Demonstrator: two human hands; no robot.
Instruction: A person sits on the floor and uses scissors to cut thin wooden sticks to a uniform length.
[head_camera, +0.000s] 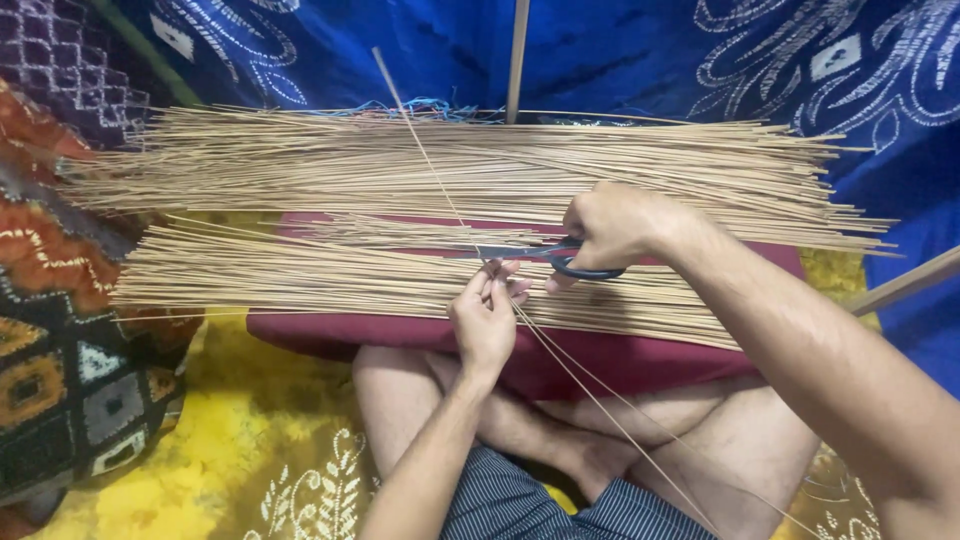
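Two long heaps of thin sticks (300, 270) wait across the maroon cushion (400, 335). Your left hand (485, 320) pinches one long stick (440, 185), your right hand (610, 225) grips the scissors (545, 255), blades at it: uncut yet, most remaining.

A deep blue cloth with white tie-dye patterns (800, 60) hangs across the back. A yellow floor covering with white leaf motifs (250, 460) lies below. A patchwork textile in orange, black and grey (60, 330) fills the left edge, under soft, even light
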